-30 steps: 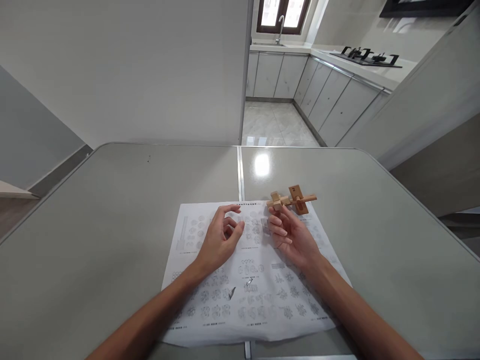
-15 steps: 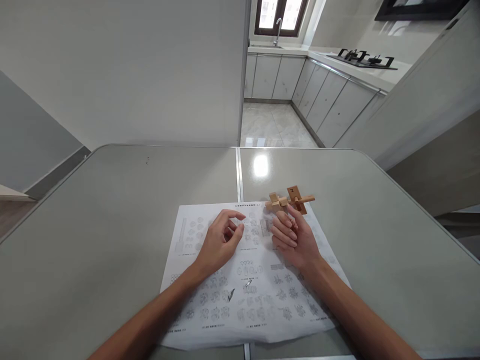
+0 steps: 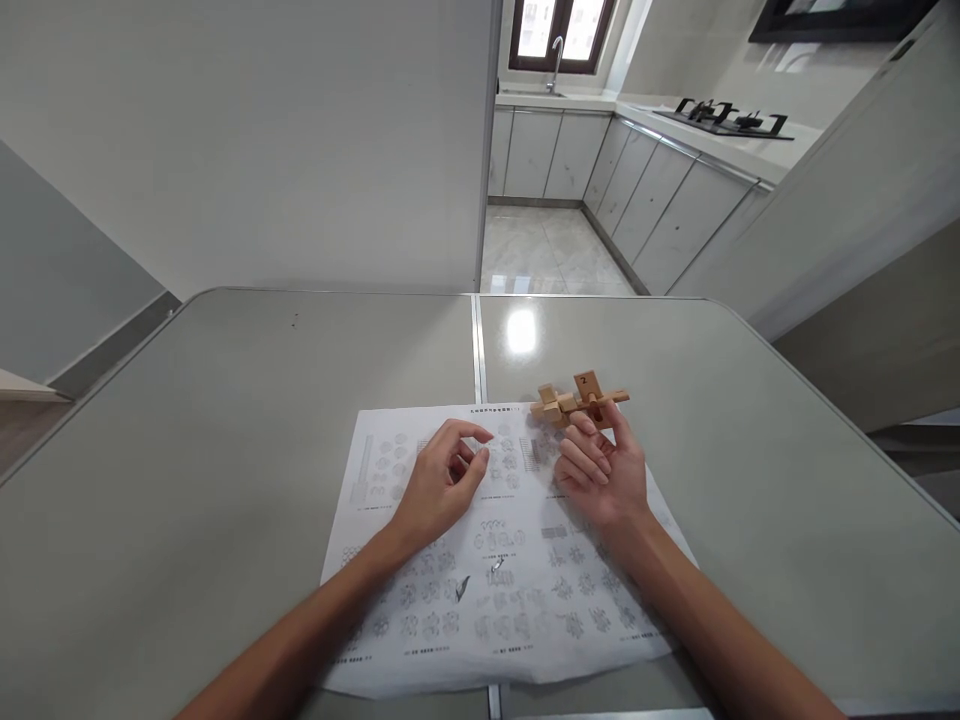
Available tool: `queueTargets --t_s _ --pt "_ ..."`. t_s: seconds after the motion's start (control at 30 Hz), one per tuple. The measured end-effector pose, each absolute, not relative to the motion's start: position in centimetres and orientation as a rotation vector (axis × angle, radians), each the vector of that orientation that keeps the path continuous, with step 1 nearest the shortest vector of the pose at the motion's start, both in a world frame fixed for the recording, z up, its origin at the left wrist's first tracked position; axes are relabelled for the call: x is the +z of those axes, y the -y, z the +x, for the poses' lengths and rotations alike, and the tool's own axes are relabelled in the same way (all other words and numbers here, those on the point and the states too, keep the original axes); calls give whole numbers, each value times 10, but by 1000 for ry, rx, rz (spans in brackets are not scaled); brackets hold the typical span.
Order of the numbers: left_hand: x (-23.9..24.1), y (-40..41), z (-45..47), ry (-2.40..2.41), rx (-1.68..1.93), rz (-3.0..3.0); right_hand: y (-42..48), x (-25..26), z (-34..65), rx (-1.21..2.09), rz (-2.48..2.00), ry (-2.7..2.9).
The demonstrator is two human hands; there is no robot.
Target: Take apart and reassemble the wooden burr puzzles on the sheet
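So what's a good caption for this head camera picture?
Two bare hands over a printed sheet, the right hand beside a wooden puzzle.

Under both hands lies a white instruction sheet [image 3: 495,560] printed with grey diagrams; beyond the right hand [image 3: 604,475], a pale-tan wooden puzzle [image 3: 579,402]; grey-green bench [image 3: 225,420].

Two bare forearms reach in from the bottom edge, sleeveless as far as visible. The left hand [image 3: 439,485] and right hand [image 3: 606,475] wear no gloves, rings, watch or bracelets.
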State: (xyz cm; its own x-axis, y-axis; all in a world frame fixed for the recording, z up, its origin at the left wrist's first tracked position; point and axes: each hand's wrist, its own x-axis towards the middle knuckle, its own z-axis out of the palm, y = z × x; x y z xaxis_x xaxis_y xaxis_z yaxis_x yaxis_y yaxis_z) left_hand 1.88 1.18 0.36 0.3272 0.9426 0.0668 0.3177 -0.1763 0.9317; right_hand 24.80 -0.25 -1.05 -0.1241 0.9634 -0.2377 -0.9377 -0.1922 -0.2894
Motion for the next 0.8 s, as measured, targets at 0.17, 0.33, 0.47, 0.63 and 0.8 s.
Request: queueTargets --t_s 0.17,0.33,0.47,0.63,0.8 --pt "3 -12 18 -1138 865 1682 1 -13 251 1678 -414 82" --pt "3 -12 18 -1145 857 1685 -1 -16 254 1625 -467 138" --pt "4 -12 18 -1154 852 1694 -3 -14 252 1563 -584 227" --pt "3 -12 18 -1143 849 1710 1 -8 241 1346 -856 451" --pt "4 -11 18 -1131 850 1693 11 -7 229 1150 -1100 835"
